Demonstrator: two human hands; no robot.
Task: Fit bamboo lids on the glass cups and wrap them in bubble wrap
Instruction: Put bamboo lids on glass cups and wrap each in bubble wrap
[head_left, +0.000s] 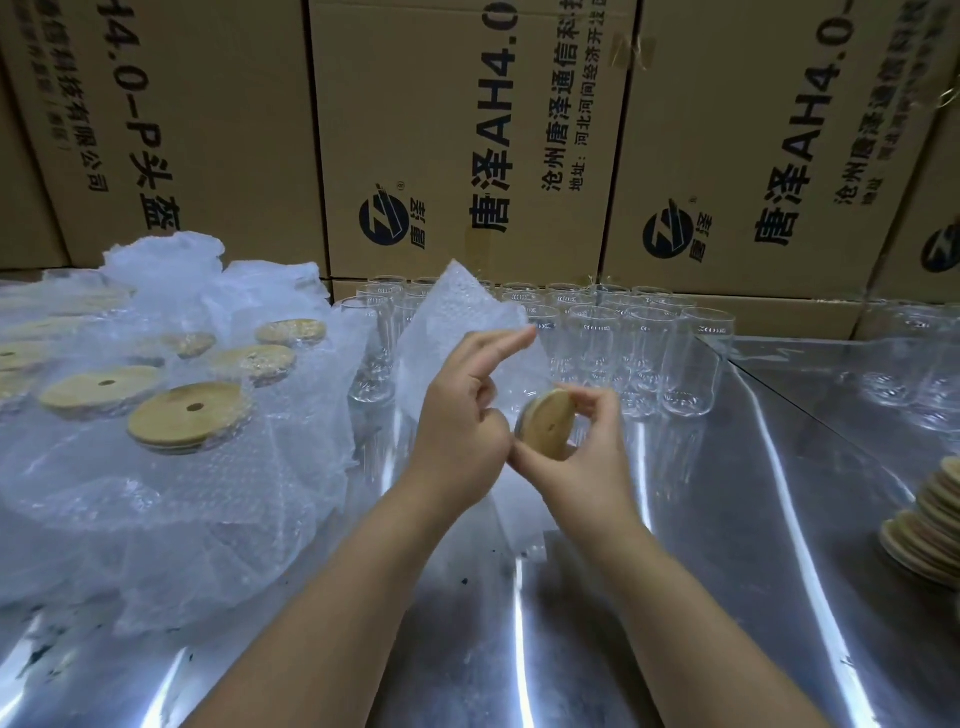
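Left hand (457, 415) on bubble wrap (457, 312), right hand (584, 460) on lidded cup (548, 423)

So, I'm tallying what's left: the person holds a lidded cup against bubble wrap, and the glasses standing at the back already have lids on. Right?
No. The head view shows those glasses standing open, without lids. The person does hold a lidded cup against bubble wrap.

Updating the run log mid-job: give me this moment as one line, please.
step: wrapping | left hand: holds bubble wrap sheet | right hand: grips bamboo lid by its edge | unlidded cups: standing behind
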